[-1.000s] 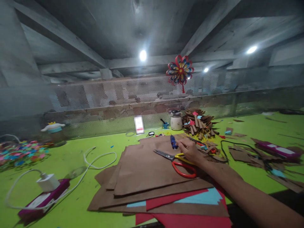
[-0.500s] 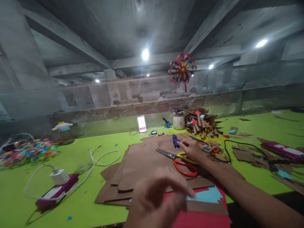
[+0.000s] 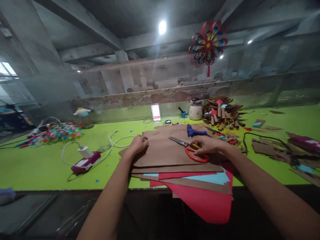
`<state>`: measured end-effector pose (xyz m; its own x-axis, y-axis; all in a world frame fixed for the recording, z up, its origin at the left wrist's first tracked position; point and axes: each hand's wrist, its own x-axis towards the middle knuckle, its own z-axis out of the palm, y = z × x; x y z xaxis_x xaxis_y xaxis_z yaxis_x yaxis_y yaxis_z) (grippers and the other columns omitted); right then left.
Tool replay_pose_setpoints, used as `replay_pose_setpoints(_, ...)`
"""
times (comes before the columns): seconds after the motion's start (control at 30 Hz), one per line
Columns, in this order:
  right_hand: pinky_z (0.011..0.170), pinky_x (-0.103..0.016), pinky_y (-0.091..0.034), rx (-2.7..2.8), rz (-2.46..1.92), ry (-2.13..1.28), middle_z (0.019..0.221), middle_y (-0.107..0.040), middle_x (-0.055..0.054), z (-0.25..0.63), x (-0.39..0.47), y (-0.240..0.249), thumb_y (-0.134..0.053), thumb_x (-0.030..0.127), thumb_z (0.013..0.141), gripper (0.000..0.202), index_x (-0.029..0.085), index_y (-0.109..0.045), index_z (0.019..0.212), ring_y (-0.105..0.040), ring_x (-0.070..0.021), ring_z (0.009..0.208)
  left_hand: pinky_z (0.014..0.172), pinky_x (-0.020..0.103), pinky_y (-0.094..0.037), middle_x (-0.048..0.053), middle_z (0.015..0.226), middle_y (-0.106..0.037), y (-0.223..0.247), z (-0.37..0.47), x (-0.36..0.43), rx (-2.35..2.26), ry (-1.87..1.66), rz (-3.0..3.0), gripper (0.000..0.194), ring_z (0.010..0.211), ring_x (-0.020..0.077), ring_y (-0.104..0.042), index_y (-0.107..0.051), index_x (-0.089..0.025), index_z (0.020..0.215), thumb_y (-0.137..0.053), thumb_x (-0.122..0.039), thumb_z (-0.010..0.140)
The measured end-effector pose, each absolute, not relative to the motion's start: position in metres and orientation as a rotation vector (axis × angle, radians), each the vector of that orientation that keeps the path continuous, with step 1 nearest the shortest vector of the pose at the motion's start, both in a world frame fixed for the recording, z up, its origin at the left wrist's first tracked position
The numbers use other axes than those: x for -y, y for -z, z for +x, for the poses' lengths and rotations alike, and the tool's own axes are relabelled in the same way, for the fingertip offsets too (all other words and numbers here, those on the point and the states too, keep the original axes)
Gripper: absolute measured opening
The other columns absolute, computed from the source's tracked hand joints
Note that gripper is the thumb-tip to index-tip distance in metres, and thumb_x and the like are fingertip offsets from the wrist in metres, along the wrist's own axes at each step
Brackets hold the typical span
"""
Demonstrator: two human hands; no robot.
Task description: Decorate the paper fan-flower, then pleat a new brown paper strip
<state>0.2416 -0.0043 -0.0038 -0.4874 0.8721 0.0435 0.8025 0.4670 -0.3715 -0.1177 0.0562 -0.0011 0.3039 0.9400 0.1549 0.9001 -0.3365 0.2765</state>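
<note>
A stack of brown paper sheets lies in front of me. At its left edge is my left hand, with fingers curled closed over the paper. My right hand has its thumb and fingers closed at the handles of the scissors, which lie on the stack with blades pointing left. One loop is red, the other yellow and partly covered by my fingers. Just beyond that hand a blue glue gun rests on the paper. Red paper and light blue paper stick out beneath the stack, toward me.
Left on the green table sit a purple power strip with a white charger and colourful paper bits. Behind the stack stand a white jar and rolled brown paper pieces. Cardboard scraps lie right.
My left hand has gone from close before the camera to the stack's left edge. My right hand has left the glue gun for the scissors handles. The view has tilted down.
</note>
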Motion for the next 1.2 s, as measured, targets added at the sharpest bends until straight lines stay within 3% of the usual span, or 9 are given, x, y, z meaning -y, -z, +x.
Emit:
replay_pose_setpoints(0.1, 0.066, -0.024, -0.043, 2.482, -1.509, -0.460, 0.102, -0.063, -0.005, 0.242, 0.009, 0.000, -0.064, 0.029, 0.063, 0.060, 0.022, -0.053, 0.122, -0.059, -0.0199, 0.083, 0.074, 0.028, -0.044, 0.013, 0.096, -0.067, 0.001, -0.122, -0.055, -1.690, -0.365, 2.415, 0.037, 0.086, 0.0233, -0.060, -0.068, -0.011, 0.092, -0.056, -0.039, 0.071)
replay_pose_setpoints(0.23, 0.058, -0.022, -0.041, 2.477, -1.614, -0.429, 0.098, -0.064, -0.004, 0.238, 0.011, 0.004, -0.061, 0.021, 0.059, 0.067, 0.023, -0.048, 0.125, -0.059, -0.0189, 0.077, 0.064, 0.027, -0.045, 0.009, 0.090, -0.068, -0.008, -0.132, -0.048, -1.682, -0.347, 2.334, 0.044, 0.075, 0.0206, -0.061, -0.066, -0.014, 0.095, -0.063, -0.046, 0.065)
replay_pose_setpoints(0.33, 0.061, -0.023, -0.043, 2.504, -1.618, -0.359, 0.104, -0.063, -0.006, 0.238, 0.007, 0.013, -0.061, 0.023, 0.060, 0.069, 0.024, -0.046, 0.127, -0.060, -0.0212, 0.083, 0.070, 0.027, -0.044, 0.010, 0.100, -0.066, -0.019, -0.154, -0.037, -1.824, -0.579, 2.225, 0.042, 0.083, 0.0199, -0.060, -0.062, -0.015, 0.103, -0.049, -0.045, 0.077)
replay_pose_setpoints(0.4, 0.068, -0.025, -0.044, 2.505, -1.617, -0.309, 0.110, -0.062, -0.008, 0.239, 0.004, 0.019, -0.061, 0.025, 0.062, 0.068, 0.022, -0.045, 0.128, -0.060, -0.0234, 0.091, 0.075, 0.029, -0.042, 0.012, 0.102, -0.064, -0.022, -0.172, -0.028, -1.942, -0.654, 2.175, 0.037, 0.088, 0.0213, -0.058, -0.063, -0.014, 0.097, -0.042, -0.039, 0.082)
replay_pose_setpoints(0.53, 0.074, -0.032, -0.045, 2.423, -1.717, -0.232, 0.114, -0.061, -0.012, 0.235, 0.002, 0.025, -0.058, 0.034, 0.069, 0.059, 0.021, -0.047, 0.125, -0.059, -0.0281, 0.096, 0.064, 0.030, -0.040, 0.010, 0.072, -0.064, -0.012, -0.195, -0.012, -2.031, -0.566, 2.096, 0.026, 0.068, 0.0202, -0.056, -0.064, -0.012, 0.070, -0.047, -0.030, 0.076)
replay_pose_setpoints(0.73, 0.075, -0.033, -0.046, 2.425, -1.723, -0.256, 0.113, -0.061, -0.012, 0.229, 0.007, 0.018, -0.056, 0.030, 0.069, 0.054, 0.018, -0.051, 0.122, -0.060, -0.0281, 0.095, 0.052, 0.024, -0.037, 0.005, 0.063, -0.061, 0.004, -0.187, 0.002, -1.900, -0.641, 2.016, 0.032, 0.055, 0.0142, -0.052, -0.063, -0.013, 0.070, -0.046, -0.039, 0.078)
replay_pose_setpoints(1.0, 0.066, -0.032, -0.045, 2.404, -1.543, -0.208, 0.104, -0.066, -0.014, 0.239, 0.000, 0.030, -0.060, 0.022, 0.068, 0.046, 0.018, -0.058, 0.114, -0.062, -0.0289, 0.085, 0.067, 0.030, -0.040, 0.012, 0.085, -0.066, 0.000, -0.213, 0.045, -2.160, -0.677, 2.073, 0.034, 0.077, 0.0220, -0.058, -0.064, -0.013, 0.081, -0.037, -0.033, 0.083)
replay_pose_setpoints(1.2, 0.063, -0.029, -0.046, 2.451, -1.527, -0.240, 0.101, -0.066, -0.009, 0.242, -0.001, 0.029, -0.060, 0.019, 0.066, 0.049, 0.021, -0.058, 0.115, -0.062, -0.0249, 0.081, 0.083, 0.034, -0.042, 0.012, 0.096, -0.064, 0.008, -0.193, 0.088, -2.116, -0.647, 2.289, 0.039, 0.093, 0.0246, -0.056, -0.065, -0.013, 0.093, -0.039, -0.041, 0.084)
